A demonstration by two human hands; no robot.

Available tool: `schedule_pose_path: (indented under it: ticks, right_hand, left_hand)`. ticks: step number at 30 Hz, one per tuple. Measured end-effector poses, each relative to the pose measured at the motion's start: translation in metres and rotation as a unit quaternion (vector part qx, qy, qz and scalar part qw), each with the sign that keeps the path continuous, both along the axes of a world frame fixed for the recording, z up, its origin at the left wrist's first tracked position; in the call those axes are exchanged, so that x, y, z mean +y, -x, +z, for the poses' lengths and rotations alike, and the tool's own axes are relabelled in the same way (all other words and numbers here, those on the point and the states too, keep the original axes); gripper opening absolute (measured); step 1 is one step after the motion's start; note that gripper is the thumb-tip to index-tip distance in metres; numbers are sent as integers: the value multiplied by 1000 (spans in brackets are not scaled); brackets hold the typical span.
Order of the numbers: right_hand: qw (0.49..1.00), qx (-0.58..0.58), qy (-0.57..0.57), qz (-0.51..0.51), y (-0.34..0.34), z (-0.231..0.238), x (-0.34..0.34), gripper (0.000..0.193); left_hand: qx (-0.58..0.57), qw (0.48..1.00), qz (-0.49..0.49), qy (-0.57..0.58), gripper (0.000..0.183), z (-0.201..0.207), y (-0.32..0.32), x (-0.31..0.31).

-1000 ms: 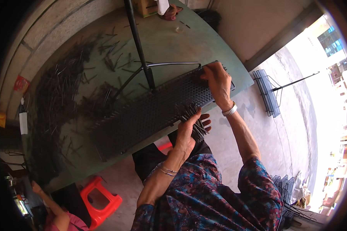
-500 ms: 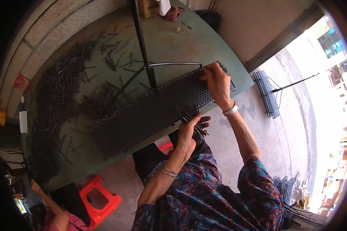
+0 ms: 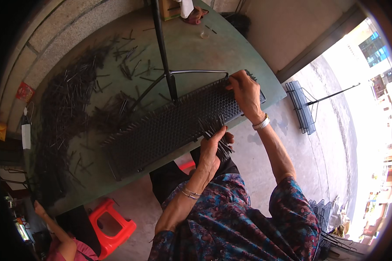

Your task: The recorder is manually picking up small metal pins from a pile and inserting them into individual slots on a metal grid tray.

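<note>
A long black panel with a honeycomb of small holes (image 3: pixel 161 130) lies slanted along the near edge of the green table (image 3: pixel 96 185). My left hand (image 3: pixel 210 150) is closed round a bundle of thin dark strips (image 3: pixel 225 150), just off the panel's near edge. Over the panel's right end, my right hand (image 3: pixel 248 96) is closed, its thumb and fingertips pinched together at the surface. Whatever they pinch is too small or hidden to name. A black metal pole with a forked bracket (image 3: pixel 161 48) rises from the panel's far side.
Loose dark strips (image 3: pixel 72 91) are heaped over the table's left side. A co-worker's arm (image 3: pixel 52 224) reaches in at lower left, beside a red plastic stool (image 3: pixel 111 226). A wire rack with a long rod (image 3: pixel 301 108) stands on the floor at right.
The fingers of my left hand have drawn in slightly round the bundle of strips. My right hand stays at nearly the same spot on the panel.
</note>
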State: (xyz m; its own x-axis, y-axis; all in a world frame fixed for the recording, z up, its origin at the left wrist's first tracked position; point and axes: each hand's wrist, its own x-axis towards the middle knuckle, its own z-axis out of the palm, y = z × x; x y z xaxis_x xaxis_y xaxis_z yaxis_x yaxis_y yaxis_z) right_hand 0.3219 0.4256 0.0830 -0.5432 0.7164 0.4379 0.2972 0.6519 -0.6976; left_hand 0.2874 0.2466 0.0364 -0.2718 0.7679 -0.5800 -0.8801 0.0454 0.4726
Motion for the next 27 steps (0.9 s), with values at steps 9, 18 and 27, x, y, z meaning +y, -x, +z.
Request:
schedule_pose_path:
  ticks: [9, 18, 27]
  right_hand:
    - [1000, -3, -26, 16, 1, 2, -2, 9]
    - [997, -36, -57, 31, 6, 2, 3, 7]
    - [983, -113, -133, 53, 10, -16, 3, 8]
  left_hand:
    - [9, 1000, 2, -2, 19, 0, 1, -1]
    - [0, 1000, 3, 4, 16, -2, 2, -2]
    - [10, 1000, 12, -4, 19, -1, 4, -2]
